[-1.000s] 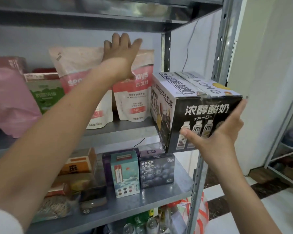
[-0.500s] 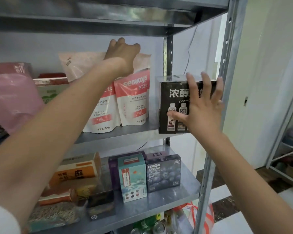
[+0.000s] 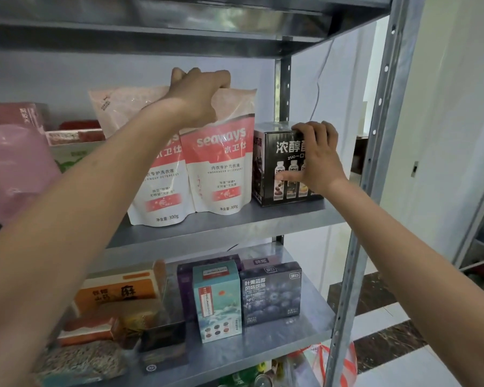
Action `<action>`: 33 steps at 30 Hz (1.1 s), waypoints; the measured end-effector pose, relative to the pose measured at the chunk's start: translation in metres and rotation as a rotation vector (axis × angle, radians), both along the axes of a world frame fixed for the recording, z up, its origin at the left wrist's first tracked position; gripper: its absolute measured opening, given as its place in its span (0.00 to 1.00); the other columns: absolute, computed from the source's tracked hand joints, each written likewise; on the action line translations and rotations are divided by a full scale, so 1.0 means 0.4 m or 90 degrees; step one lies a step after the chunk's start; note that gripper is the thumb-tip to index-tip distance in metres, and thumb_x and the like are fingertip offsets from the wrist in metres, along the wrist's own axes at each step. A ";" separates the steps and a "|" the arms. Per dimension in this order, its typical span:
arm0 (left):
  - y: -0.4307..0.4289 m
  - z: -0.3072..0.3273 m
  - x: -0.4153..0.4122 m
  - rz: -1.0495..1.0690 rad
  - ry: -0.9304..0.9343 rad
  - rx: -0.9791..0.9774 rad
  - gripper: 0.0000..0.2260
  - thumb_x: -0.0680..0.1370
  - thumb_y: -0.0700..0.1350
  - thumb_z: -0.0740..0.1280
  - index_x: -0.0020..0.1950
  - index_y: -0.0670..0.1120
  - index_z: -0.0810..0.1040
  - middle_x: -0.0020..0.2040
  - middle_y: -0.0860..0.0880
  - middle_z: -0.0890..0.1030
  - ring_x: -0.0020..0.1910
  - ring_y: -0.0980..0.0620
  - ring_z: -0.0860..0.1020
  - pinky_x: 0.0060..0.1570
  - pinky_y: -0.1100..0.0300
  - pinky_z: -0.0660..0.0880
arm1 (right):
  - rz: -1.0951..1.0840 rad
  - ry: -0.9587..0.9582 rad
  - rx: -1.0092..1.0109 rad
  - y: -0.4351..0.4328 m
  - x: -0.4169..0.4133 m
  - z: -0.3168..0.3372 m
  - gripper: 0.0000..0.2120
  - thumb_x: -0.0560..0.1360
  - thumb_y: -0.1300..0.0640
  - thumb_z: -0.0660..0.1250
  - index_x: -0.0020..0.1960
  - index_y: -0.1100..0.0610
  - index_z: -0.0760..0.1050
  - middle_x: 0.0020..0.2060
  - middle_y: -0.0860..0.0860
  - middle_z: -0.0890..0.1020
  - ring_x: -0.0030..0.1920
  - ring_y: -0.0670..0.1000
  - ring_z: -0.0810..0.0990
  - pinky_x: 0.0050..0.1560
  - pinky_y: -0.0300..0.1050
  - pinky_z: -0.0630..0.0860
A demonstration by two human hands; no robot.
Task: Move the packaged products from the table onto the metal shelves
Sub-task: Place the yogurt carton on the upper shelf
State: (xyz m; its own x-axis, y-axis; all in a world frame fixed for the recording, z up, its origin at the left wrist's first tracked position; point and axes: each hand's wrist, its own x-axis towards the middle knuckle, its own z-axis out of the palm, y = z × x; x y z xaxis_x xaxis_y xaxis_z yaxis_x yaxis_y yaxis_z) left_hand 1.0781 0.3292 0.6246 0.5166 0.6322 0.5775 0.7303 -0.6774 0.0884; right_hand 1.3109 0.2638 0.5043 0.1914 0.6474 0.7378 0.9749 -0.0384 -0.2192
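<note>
A black yogurt-drink box [image 3: 268, 166] stands on the metal shelf [image 3: 235, 222] at its right end, near the back upright. My right hand [image 3: 315, 159] lies over the box's front and top edge, fingers curled on the top, thumb against the front. Two white-and-red detergent pouches [image 3: 218, 169] stand upright to the box's left. My left hand [image 3: 199, 89] grips their top edges from above, fingers curled over them.
A pink bag [image 3: 14, 169] and a green-printed carton fill the shelf's left end. The shelf below holds a teal box [image 3: 217, 300], a dark blueberry-drink box [image 3: 271, 291], an orange box and several packets. A perforated front upright [image 3: 366, 191] stands at the right; another rack is far right.
The black box went from held in the air at the shelf's front corner to standing deep on the shelf. My left hand curled over the pouch tops, pulling them upright.
</note>
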 end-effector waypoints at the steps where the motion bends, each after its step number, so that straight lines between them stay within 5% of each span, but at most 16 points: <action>1: -0.001 0.000 0.000 0.000 -0.002 0.000 0.13 0.77 0.34 0.62 0.53 0.52 0.67 0.49 0.44 0.68 0.59 0.41 0.61 0.48 0.52 0.63 | 0.012 -0.005 0.009 0.014 0.009 -0.002 0.48 0.59 0.37 0.77 0.71 0.56 0.62 0.67 0.55 0.64 0.71 0.60 0.54 0.63 0.66 0.68; 8: -0.015 -0.009 0.006 0.026 -0.026 0.007 0.15 0.77 0.34 0.62 0.55 0.53 0.67 0.50 0.45 0.69 0.61 0.41 0.61 0.48 0.53 0.62 | 0.036 -0.015 0.036 0.100 0.039 -0.014 0.49 0.57 0.32 0.73 0.70 0.54 0.63 0.66 0.54 0.66 0.69 0.59 0.56 0.46 0.67 0.77; 13: -0.019 -0.020 0.006 0.031 -0.024 0.066 0.15 0.76 0.34 0.63 0.59 0.49 0.70 0.52 0.46 0.73 0.54 0.45 0.63 0.50 0.57 0.58 | 0.050 -0.017 0.035 0.144 0.051 -0.015 0.48 0.58 0.37 0.78 0.70 0.56 0.64 0.66 0.56 0.66 0.70 0.60 0.56 0.48 0.67 0.77; 18: -0.016 -0.035 0.002 0.025 -0.017 0.122 0.19 0.75 0.36 0.65 0.64 0.49 0.70 0.59 0.47 0.74 0.62 0.45 0.67 0.59 0.56 0.56 | 0.049 -0.001 0.007 0.193 0.059 -0.013 0.48 0.58 0.38 0.78 0.71 0.55 0.63 0.68 0.55 0.65 0.72 0.60 0.54 0.53 0.67 0.74; 28: -0.030 -0.082 -0.011 0.038 -0.001 0.196 0.27 0.79 0.43 0.64 0.77 0.49 0.58 0.74 0.46 0.64 0.73 0.46 0.59 0.73 0.54 0.47 | 0.048 -0.013 0.029 0.229 0.060 -0.027 0.48 0.60 0.34 0.75 0.71 0.53 0.61 0.68 0.57 0.65 0.74 0.62 0.53 0.55 0.72 0.71; 33: -0.042 -0.122 -0.021 0.069 0.011 0.242 0.30 0.79 0.46 0.64 0.78 0.51 0.54 0.79 0.47 0.52 0.78 0.47 0.48 0.73 0.56 0.39 | 0.074 0.006 -0.037 0.191 0.062 -0.005 0.46 0.66 0.42 0.76 0.76 0.49 0.55 0.75 0.53 0.57 0.76 0.58 0.46 0.63 0.74 0.64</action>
